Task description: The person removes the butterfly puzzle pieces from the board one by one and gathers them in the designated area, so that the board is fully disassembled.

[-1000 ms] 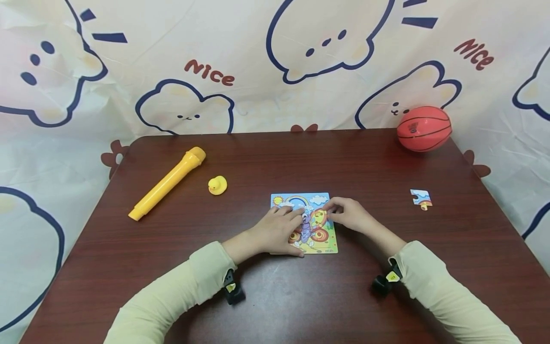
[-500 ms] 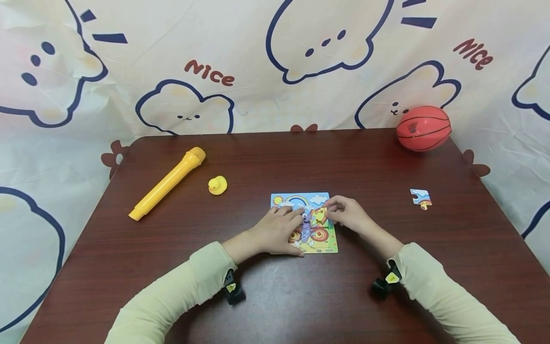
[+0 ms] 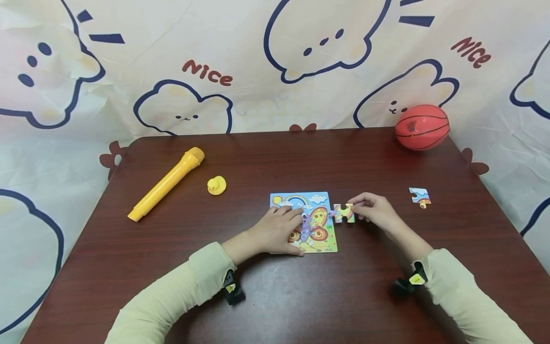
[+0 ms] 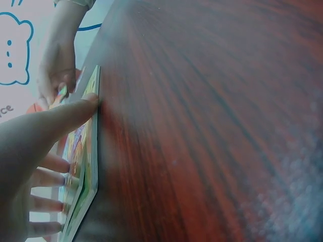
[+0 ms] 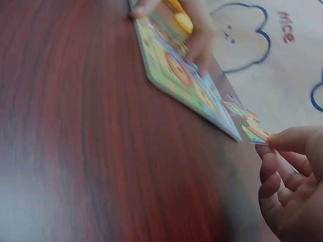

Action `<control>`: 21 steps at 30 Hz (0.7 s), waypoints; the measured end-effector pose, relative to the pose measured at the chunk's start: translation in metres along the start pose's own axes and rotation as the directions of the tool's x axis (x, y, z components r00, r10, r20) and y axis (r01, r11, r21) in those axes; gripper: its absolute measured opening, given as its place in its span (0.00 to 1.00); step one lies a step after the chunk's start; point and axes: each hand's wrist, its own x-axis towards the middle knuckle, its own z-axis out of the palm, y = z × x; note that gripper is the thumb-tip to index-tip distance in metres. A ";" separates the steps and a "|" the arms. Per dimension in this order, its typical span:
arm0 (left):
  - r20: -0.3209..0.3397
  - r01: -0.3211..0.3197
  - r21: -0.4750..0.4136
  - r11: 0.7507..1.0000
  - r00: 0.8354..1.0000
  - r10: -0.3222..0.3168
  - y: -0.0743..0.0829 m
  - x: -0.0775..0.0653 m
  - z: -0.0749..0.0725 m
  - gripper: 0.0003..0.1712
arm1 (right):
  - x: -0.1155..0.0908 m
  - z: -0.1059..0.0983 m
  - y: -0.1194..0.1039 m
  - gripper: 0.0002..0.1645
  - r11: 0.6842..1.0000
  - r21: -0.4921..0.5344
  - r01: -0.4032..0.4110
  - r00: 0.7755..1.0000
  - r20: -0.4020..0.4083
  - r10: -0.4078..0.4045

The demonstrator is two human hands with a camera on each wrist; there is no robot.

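Note:
A square jigsaw puzzle with a butterfly picture lies in the middle of the table. My left hand rests across its left part with fingers spread, hiding that side. In the left wrist view the thumb lies at the near edge of the puzzle, which shows a raised layer at one corner. Just right of the puzzle, my right hand pinches a puzzle piece between thumb and fingers. The right wrist view shows this piece held by one end, off the board's edge.
Another puzzle piece lies farther right on the table. A yellow toy microphone and a small yellow rubber duck are on the left. At the back right corner sits a red toy basketball, before a patterned cloth.
My right hand has moved right, off the puzzle, carrying the pinched piece away from the butterfly's upper right wing. The left hand stays where it was.

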 end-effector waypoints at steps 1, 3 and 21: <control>-0.002 -0.001 0.001 1.000 1.000 0.001 0.000 0.000 0.000 0.41 | -0.002 -0.006 0.002 0.17 1.000 0.008 -0.001 1.000 -0.014 0.001; -0.005 0.000 -0.002 1.000 1.000 0.000 0.000 0.001 0.000 0.41 | -0.007 -0.019 0.007 0.14 1.000 0.024 -0.008 0.999 -0.039 0.009; -0.016 0.001 -0.009 1.000 1.000 -0.001 0.001 0.003 0.002 0.41 | -0.055 -0.114 0.056 0.08 0.994 0.075 -0.083 0.964 -0.247 0.099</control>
